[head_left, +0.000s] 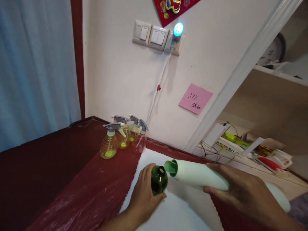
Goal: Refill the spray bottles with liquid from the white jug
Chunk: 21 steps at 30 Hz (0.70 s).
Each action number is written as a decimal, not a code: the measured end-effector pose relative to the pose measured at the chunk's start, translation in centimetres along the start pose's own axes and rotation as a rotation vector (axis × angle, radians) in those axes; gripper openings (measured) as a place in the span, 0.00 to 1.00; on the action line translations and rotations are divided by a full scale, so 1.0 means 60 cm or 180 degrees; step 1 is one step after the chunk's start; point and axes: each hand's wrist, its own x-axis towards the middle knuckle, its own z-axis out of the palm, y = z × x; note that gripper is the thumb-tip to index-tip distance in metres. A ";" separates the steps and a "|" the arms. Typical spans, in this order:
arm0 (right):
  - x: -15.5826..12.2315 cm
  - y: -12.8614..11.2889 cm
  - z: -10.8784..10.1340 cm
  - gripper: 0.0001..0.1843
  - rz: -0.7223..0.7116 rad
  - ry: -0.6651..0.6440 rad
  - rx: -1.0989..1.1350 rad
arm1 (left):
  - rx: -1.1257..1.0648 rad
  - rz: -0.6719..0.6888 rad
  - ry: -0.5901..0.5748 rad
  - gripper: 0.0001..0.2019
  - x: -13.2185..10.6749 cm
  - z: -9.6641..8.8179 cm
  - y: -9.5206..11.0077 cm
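My left hand [143, 191] is wrapped round a dark green bottle [159, 184], whose open neck faces up with no sprayer on it. From the right, my right hand [240, 187] grips a long pale green bottle [196, 175], tilted nearly level. Its spouted mouth [171, 166] points left, close beside the green bottle's neck. Whether the two touch, or whether any liquid runs between them, I cannot tell. Beneath both hands lies a white mat [181, 210] with scalloped edges.
Several spray bottles [108, 146] with grey trigger heads stand at the back left of the dark red table [79, 189]. Behind them, a white cord [154, 102] hangs from a wall socket. At right are shelves [243, 157] with assorted items; a blue curtain [36, 73] hangs left.
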 end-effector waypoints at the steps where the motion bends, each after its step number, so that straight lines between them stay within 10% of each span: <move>1: 0.000 -0.001 0.000 0.25 -0.0017 0.0003 -0.0032 | 0.0003 -0.0002 -0.0001 0.45 0.000 0.000 0.000; 21: 0.003 -0.005 0.000 0.27 -0.0146 0.0015 -0.0229 | -0.0037 -0.0016 0.0010 0.44 -0.001 -0.002 0.006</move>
